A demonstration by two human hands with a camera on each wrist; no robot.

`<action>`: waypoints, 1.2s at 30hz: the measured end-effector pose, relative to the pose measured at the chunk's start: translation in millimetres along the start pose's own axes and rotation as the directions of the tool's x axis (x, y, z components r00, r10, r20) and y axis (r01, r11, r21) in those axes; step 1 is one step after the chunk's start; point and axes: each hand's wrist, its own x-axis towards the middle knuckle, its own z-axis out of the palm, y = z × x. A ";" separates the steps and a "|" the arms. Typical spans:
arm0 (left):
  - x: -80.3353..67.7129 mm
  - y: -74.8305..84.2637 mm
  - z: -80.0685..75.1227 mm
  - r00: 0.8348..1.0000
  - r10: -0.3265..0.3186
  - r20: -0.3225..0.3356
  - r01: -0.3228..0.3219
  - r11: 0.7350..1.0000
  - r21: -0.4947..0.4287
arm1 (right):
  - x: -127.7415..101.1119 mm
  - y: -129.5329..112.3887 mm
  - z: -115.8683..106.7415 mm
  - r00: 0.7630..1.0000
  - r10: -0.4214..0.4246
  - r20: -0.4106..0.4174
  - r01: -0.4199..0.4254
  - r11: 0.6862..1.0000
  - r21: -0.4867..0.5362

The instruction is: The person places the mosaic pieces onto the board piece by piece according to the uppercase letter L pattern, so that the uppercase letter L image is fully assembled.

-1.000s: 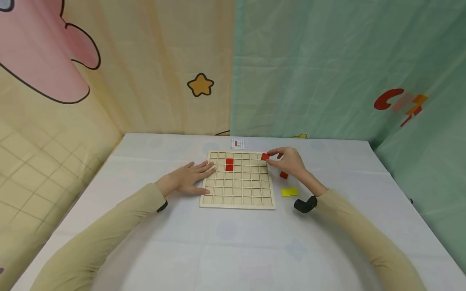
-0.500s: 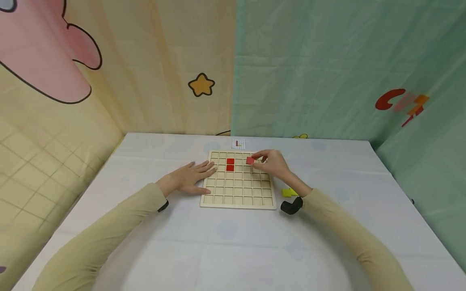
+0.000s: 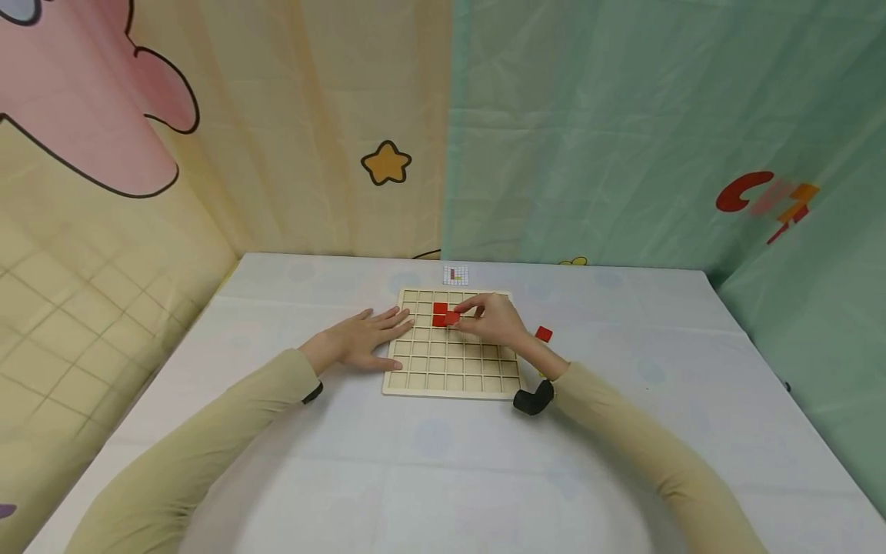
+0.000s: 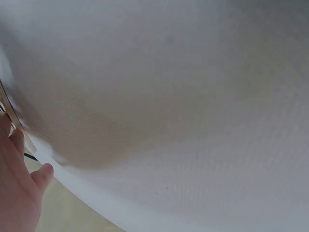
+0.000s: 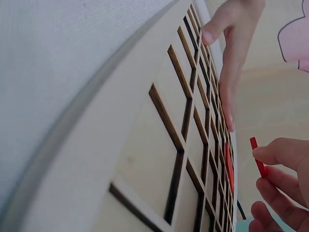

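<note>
Left hand [image 3: 360, 341], fingers flat, presses the gridded wooden board [image 3: 451, 382] at its left edge. Right hand [image 3: 493, 319] pinches a thin square red tile [image 3: 453, 317] over the board, just beside two seated red tiles [image 3: 439, 313]. Beyond, a small pattern card [image 3: 454, 275].

Staged play corner, closed in by printed fabric.

Walled with hanging cartoon backdrops: a cream curtain [image 3: 291, 131] with a gold star [image 3: 385, 162] and a pink blob shape [image 3: 83, 92], a mint curtain [image 3: 623, 131] with red and orange marks. Furnished with one table under a pale dotted cloth [image 3: 443, 462], set with a wooden grid board [image 3: 450, 369] and coloured square tiles [image 3: 544, 334].
</note>
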 end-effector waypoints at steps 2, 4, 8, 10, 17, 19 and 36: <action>0.4 -0.5 0.0 1.000 -0.002 0.001 0.002 1.000 0.001 | 0.6 -1.3 3.4 1.000 0.004 0.013 -0.004 1.000 0.014; 0.8 -1.0 0.3 1.000 -0.002 0.002 0.002 1.000 0.000 | 1.0 -2.3 7.1 1.000 0.009 0.029 -0.010 1.000 0.028; 1.5 -0.9 0.6 1.000 0.002 0.001 -0.002 1.000 0.004 | 1.5 -1.9 14.8 0.998 0.013 0.056 -0.014 1.000 0.019; 1.6 -0.6 0.6 1.000 0.005 -0.001 -0.005 1.000 0.000 | 1.1 -1.4 17.8 0.998 0.016 0.065 -0.016 1.000 0.011; 2.5 -1.1 2.1 1.000 0.007 -0.002 -0.007 1.000 -0.005 | -0.1 -0.5 23.7 0.995 -0.023 0.094 0.022 1.000 0.005; 2.7 -1.5 2.5 1.000 0.003 -0.002 -0.003 1.000 -0.002 | 0.1 -0.4 24.5 0.995 -0.027 0.099 0.026 1.000 0.008; 1.6 0.0 0.8 1.000 0.003 -0.002 -0.003 1.000 0.001 | 1.4 -3.2 26.5 0.993 0.005 0.122 0.000 0.999 -0.040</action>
